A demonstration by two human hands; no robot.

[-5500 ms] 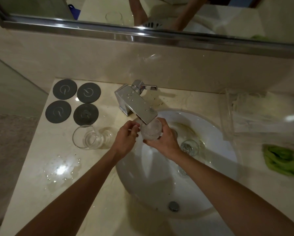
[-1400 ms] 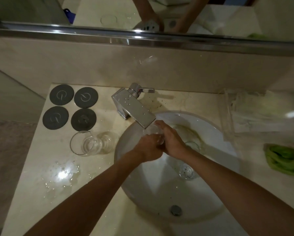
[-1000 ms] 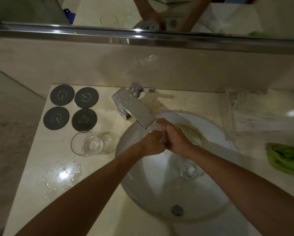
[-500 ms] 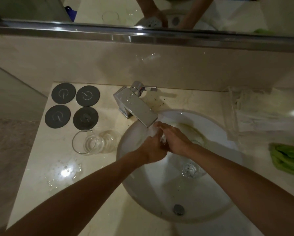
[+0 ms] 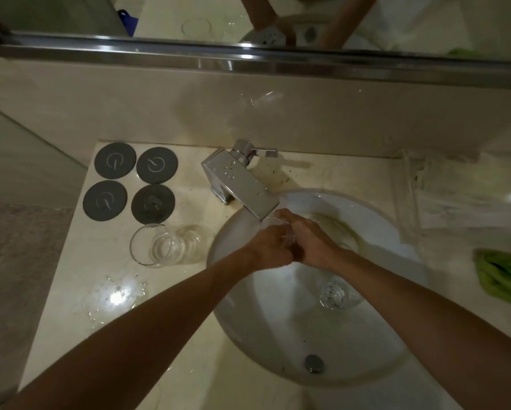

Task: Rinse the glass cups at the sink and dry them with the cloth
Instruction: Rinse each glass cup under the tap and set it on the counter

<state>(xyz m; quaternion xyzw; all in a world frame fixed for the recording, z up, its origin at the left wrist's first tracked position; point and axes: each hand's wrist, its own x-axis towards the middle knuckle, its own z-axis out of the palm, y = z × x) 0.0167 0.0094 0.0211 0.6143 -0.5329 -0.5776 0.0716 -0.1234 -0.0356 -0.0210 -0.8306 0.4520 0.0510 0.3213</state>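
Observation:
Under the chrome faucet [image 5: 242, 184], my left hand [image 5: 270, 247] and my right hand [image 5: 310, 241] together grip a clear glass cup [image 5: 273, 223], mostly hidden between them. Water runs from the spout onto it above the white sink [image 5: 375, 214]. A second glass cup [image 5: 335, 294] stands in the basin under my right forearm. A third glass cup [image 5: 165, 245] lies on its side on the counter left of the sink. The green cloth [image 5: 503, 275] lies crumpled at the right edge.
Several dark round coasters [image 5: 133, 182] lie at the counter's back left. A water puddle [image 5: 116, 295] sits near the front left. A clear plastic bag [image 5: 461, 193] lies at the back right. The drain plug [image 5: 314, 363] is at the basin's near side. A mirror [image 5: 248, 16] runs above.
Since 5.5 s ago both hands lowered the cup slightly and closed round it under the spout. Over the last second they have hardly moved; the view shifted a little.

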